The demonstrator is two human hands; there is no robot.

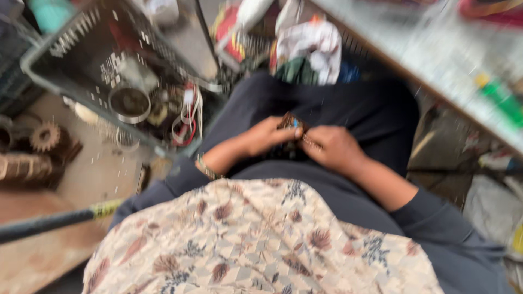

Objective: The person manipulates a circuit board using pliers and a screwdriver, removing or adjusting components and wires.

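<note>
The frame is blurred by motion. Both my hands meet over my lap on dark trousers. My left hand (262, 137) and my right hand (333, 147) pinch a small brown object with a blue spot (291, 122) between their fingertips. I cannot tell exactly what the object is. A bracelet sits on my left wrist (207, 167). A patterned beige cloth (256, 239) covers my front below the hands.
A dark plastic crate (81, 65) at the left holds a metal ring, wires and parts. Rusty gears (44, 136) lie on the floor beside it. A dark rod with a yellow band (54, 220) crosses low left. A cluttered bench (463, 60) runs at the right.
</note>
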